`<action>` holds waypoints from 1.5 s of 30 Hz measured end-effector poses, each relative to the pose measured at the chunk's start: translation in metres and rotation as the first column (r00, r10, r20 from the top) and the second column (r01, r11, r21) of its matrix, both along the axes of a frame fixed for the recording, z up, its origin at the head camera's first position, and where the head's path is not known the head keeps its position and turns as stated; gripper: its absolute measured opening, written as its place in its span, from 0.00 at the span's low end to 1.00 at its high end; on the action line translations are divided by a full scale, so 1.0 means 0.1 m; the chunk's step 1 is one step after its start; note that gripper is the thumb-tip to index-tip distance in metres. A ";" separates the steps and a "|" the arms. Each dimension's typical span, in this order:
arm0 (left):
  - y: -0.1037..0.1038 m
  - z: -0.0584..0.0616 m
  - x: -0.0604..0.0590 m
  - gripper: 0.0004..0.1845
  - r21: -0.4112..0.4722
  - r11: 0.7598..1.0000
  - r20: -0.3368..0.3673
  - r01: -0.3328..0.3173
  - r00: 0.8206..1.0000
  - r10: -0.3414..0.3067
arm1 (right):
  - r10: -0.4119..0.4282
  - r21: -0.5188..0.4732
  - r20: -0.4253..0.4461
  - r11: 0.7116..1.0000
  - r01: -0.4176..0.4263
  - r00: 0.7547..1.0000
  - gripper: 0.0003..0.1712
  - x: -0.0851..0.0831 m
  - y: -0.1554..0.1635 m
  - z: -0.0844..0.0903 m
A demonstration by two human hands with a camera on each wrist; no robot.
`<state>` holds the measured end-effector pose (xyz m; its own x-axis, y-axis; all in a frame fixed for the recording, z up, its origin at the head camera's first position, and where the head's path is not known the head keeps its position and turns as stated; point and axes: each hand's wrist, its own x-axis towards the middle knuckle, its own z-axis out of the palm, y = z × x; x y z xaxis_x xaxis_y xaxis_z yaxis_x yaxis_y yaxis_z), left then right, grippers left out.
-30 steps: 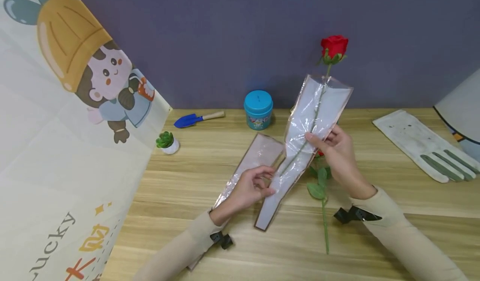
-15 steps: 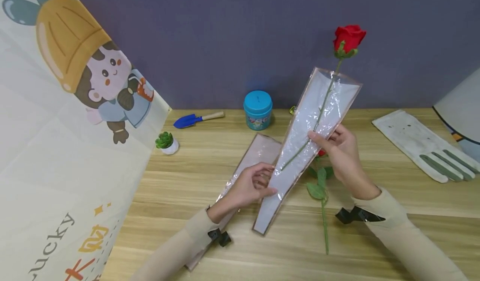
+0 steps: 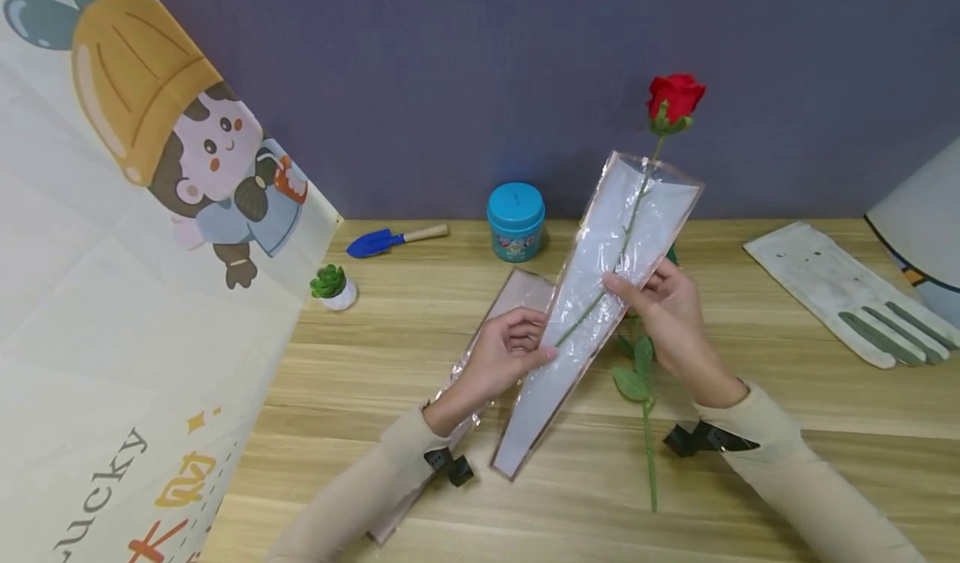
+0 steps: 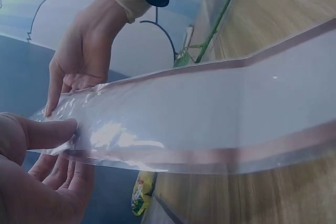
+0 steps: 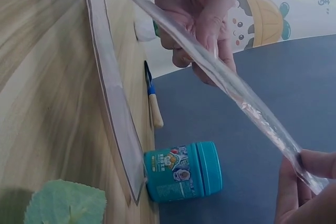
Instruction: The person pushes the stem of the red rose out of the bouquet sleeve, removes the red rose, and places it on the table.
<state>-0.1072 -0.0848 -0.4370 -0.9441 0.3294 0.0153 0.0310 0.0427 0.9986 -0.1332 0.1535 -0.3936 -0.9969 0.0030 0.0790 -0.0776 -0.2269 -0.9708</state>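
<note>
Head view: both hands' fingers (image 3: 534, 354) pinch the rose sleeve (image 3: 600, 296) from opposite edges.

My left hand (image 3: 504, 353) comes in from the lower left, sleeve to the wrist, thumb on top and fingers curled beneath in a pinch. My right hand (image 3: 670, 309) reaches in from the lower right, raised a little higher, thumb pointing left, fingers bent in a pinch. Both forearms angle inward, hands near each other.
</note>
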 end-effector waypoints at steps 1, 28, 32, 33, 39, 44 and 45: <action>0.00 0.00 0.00 0.23 0.003 1.000 0.007 -0.001 1.000 0.001 | 0.001 0.002 0.003 1.000 -0.001 1.000 0.15 0.00 0.00 0.00; -0.09 -0.01 0.04 0.21 -0.056 0.998 0.030 0.001 1.000 0.001 | -0.016 -0.092 0.010 0.996 0.017 1.000 0.17 -0.21 0.37 0.16; -0.11 -0.01 0.06 0.20 -0.072 0.997 0.019 0.011 1.000 -0.010 | -0.056 -0.113 -0.026 0.992 0.052 0.998 0.18 -0.30 0.51 0.27; -0.11 -0.01 0.06 0.20 -0.079 0.997 0.015 0.014 1.000 -0.013 | -0.069 -0.101 -0.036 0.993 0.065 0.997 0.17 -0.33 0.55 0.30; -0.12 -0.02 0.09 0.19 -0.103 0.994 0.010 0.028 1.000 -0.027 | -0.099 0.006 -0.052 0.995 0.099 0.994 0.17 -0.50 0.70 0.46; -0.10 -0.05 0.13 0.19 -0.092 0.995 0.029 0.040 0.999 -0.038 | -0.067 0.105 -0.026 0.992 0.069 0.997 0.14 -0.60 0.73 0.51; -0.09 -0.05 0.14 0.19 -0.097 0.994 0.028 0.041 0.999 -0.039 | -0.064 0.117 -0.023 0.991 0.066 0.998 0.12 -0.61 0.72 0.52</action>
